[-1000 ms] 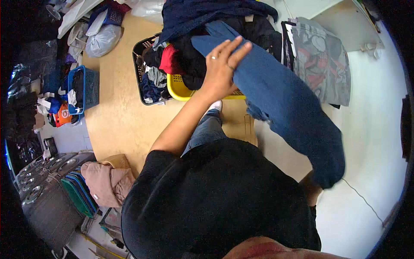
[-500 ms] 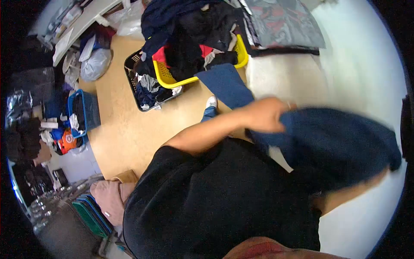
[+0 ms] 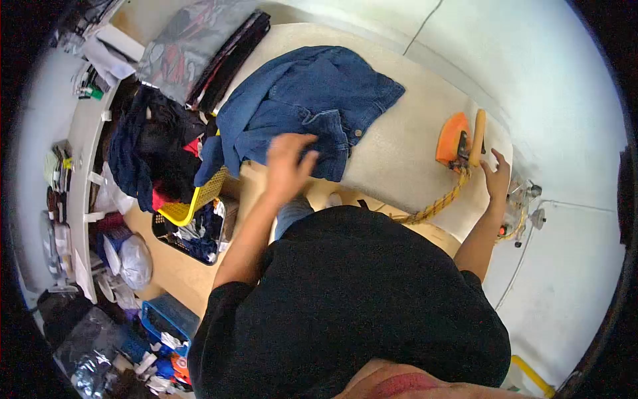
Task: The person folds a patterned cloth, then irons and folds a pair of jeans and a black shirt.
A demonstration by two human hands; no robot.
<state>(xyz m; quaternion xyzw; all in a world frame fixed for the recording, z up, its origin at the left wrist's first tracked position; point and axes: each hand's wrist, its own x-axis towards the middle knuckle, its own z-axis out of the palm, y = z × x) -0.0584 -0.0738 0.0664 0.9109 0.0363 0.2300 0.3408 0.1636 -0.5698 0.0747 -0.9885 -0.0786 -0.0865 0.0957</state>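
Observation:
A blue denim shirt (image 3: 312, 100) lies spread on a pale padded ironing surface (image 3: 399, 153). My left hand (image 3: 289, 165) hovers at the shirt's near edge, fingers apart and blurred, holding nothing. My right hand (image 3: 497, 178) reaches toward the orange iron (image 3: 458, 139) with its yellow handle at the board's right end; the fingers are spread next to it, not closed around the handle. A yellow braided cord (image 3: 438, 203) runs from the iron along the board's near edge.
A yellow basket (image 3: 189, 203) heaped with dark clothes (image 3: 149, 153) and a black basket (image 3: 193, 236) stand on the wooden floor at left. Folded printed fabric (image 3: 189, 50) lies at the top left. A blue crate (image 3: 166, 319) and bags sit lower left.
The view has swung right. The blue garment I held up in both hands now lies spread on the board, both hands have let go, and my right hand has moved to the iron.

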